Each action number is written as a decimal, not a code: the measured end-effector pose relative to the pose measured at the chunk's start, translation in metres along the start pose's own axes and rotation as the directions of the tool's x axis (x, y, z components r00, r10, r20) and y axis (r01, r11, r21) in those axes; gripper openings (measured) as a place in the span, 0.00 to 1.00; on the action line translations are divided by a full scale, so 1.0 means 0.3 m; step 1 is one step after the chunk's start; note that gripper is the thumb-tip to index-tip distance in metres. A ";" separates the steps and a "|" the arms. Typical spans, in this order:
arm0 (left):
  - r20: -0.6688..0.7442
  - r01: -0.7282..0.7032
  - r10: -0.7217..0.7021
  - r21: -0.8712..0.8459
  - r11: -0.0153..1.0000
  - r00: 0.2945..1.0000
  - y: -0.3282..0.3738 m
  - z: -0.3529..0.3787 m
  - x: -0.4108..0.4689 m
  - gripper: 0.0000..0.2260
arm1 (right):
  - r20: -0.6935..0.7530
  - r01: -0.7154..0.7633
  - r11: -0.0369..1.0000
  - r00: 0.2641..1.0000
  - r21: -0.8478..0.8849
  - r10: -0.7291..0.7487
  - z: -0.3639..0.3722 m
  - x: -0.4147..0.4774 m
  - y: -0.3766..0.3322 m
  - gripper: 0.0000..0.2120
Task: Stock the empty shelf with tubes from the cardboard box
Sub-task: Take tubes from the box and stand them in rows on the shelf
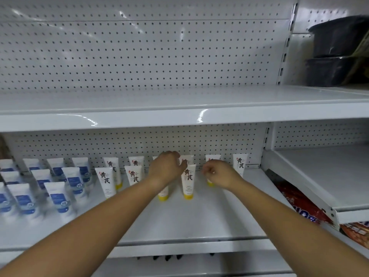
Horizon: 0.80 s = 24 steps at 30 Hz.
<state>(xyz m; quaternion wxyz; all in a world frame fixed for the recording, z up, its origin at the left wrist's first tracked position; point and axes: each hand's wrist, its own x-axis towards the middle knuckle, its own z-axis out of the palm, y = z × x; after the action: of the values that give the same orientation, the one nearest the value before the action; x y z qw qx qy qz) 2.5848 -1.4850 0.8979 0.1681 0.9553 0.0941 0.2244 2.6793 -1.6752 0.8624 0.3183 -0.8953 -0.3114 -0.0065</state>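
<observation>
White tubes with yellow caps stand cap-down in two rows on the lower shelf [199, 216]. My left hand [165, 166] is curled over the top of a front-row tube [163, 195], of which only the foot and cap show. Its fingertips reach the neighbouring front tube [188, 180]. My right hand [219, 172] hovers just right of that tube, fingers loosely curled and holding nothing, in front of a back-row tube [212, 157]. The shelf above [179, 100] carries nothing. The cardboard box is out of view.
Several white tubes with blue labels [58, 196] fill the left part of the lower shelf. Dark tubs [335, 50] sit on the upper shelf at far right. A red packet [303, 206] lies under the neighbouring bay's shelf [329, 176].
</observation>
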 end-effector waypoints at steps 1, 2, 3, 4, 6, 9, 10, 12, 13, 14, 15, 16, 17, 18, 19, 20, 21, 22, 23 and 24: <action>0.044 -0.001 -0.002 0.078 0.997 0.999 -0.013 -0.025 0.003 0.17 | 0.007 0.027 0.997 1.000 -0.073 -0.026 -0.030 -0.006 -0.021 0.04; 0.081 -0.002 -0.010 0.145 0.989 0.997 -0.030 -0.043 0.006 0.19 | 0.011 0.054 0.988 0.999 -0.145 -0.053 -0.055 -0.011 -0.037 0.05; 0.108 0.000 -0.022 0.204 0.979 0.994 -0.046 -0.059 0.006 0.22 | 0.014 0.076 0.975 0.997 -0.210 -0.075 -0.074 -0.012 -0.049 0.06; 0.126 0.003 -0.036 0.254 0.967 0.991 -0.065 -0.073 0.005 0.23 | 0.014 0.098 0.960 0.995 -0.262 -0.098 -0.090 -0.013 -0.061 0.07; 0.126 0.007 -0.051 0.333 0.943 0.991 -0.094 -0.099 -0.010 0.23 | 0.033 0.143 0.932 0.990 -0.334 -0.140 -0.108 -0.005 -0.084 0.12; 0.122 0.027 -0.079 0.382 0.924 0.989 -0.143 -0.138 -0.059 0.20 | 0.074 0.223 0.904 0.975 -0.366 -0.211 -0.110 0.017 -0.133 0.15; 0.113 0.043 -0.093 0.386 0.922 0.989 -0.161 -0.154 -0.083 0.19 | 0.087 0.253 0.893 0.968 -0.373 -0.237 -0.102 0.023 -0.155 0.16; 0.081 0.075 -0.118 0.403 0.912 0.990 -0.210 -0.189 -0.129 0.21 | 0.113 0.312 0.871 0.950 -0.379 -0.291 -0.069 0.037 -0.207 0.18; 0.067 0.094 -0.134 0.420 0.903 0.989 -0.237 -0.211 -0.153 0.22 | 0.125 0.335 0.866 0.942 -0.370 -0.311 -0.047 0.043 -0.238 0.18; 0.055 0.112 -0.151 0.436 0.893 0.987 -0.265 -0.234 -0.178 0.23 | 0.134 0.355 0.864 0.935 -0.357 -0.329 -0.025 0.048 -0.273 0.18; 0.040 0.146 -0.182 0.442 0.885 0.982 -0.289 -0.263 -0.205 0.24 | 0.139 0.375 0.860 0.927 -0.345 -0.349 -0.001 0.052 -0.310 0.18; 0.019 0.173 -0.202 0.442 0.880 0.979 -0.321 -0.290 -0.233 0.26 | 0.141 0.398 0.854 0.917 -0.335 -0.372 0.024 0.057 -0.351 0.19; 0.001 0.200 -0.224 0.445 0.873 0.975 -0.353 -0.317 -0.264 0.26 | 0.144 0.423 0.847 0.906 -0.323 -0.398 0.053 0.061 -0.394 0.19; -0.014 0.215 -0.234 0.454 0.865 0.972 -0.391 -0.343 -0.297 0.25 | 0.152 0.451 0.837 0.892 -0.309 -0.425 0.087 0.064 -0.439 0.19; -0.021 0.239 -0.259 0.467 0.852 0.966 -0.423 -0.373 -0.334 0.23 | 0.165 0.481 0.826 0.877 -0.292 -0.452 0.125 0.066 -0.485 0.19; -0.034 0.263 -0.280 0.467 0.844 0.959 -0.464 -0.400 -0.371 0.22 | 0.178 0.510 0.815 0.860 -0.275 -0.478 0.166 0.067 -0.535 0.19; -0.040 0.301 -0.319 0.463 0.834 0.947 -0.504 -0.429 -0.412 0.21 | 0.195 0.534 0.804 0.845 -0.260 -0.498 0.210 0.067 -0.586 0.20; -0.050 0.327 -0.345 0.466 0.822 0.937 -0.549 -0.458 -0.451 0.21 | 0.213 0.560 0.790 0.827 -0.248 -0.520 0.254 0.066 -0.640 0.20; -0.056 0.360 -0.382 0.481 0.799 0.923 -0.592 -0.492 -0.495 0.21 | 0.233 0.587 0.774 0.808 -0.238 -0.541 0.300 0.063 -0.696 0.21; -0.068 0.377 -0.398 0.496 0.782 0.915 -0.642 -0.524 -0.539 0.22 | 0.251 0.614 0.758 0.787 -0.223 -0.564 0.349 0.060 -0.753 0.21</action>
<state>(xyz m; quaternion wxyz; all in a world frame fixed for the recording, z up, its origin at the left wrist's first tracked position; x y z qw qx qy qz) 2.3498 -1.3041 0.8961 -0.0405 0.9303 0.3393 0.1335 2.5475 -1.4688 0.9106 0.1364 -0.7853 -0.5990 -0.0766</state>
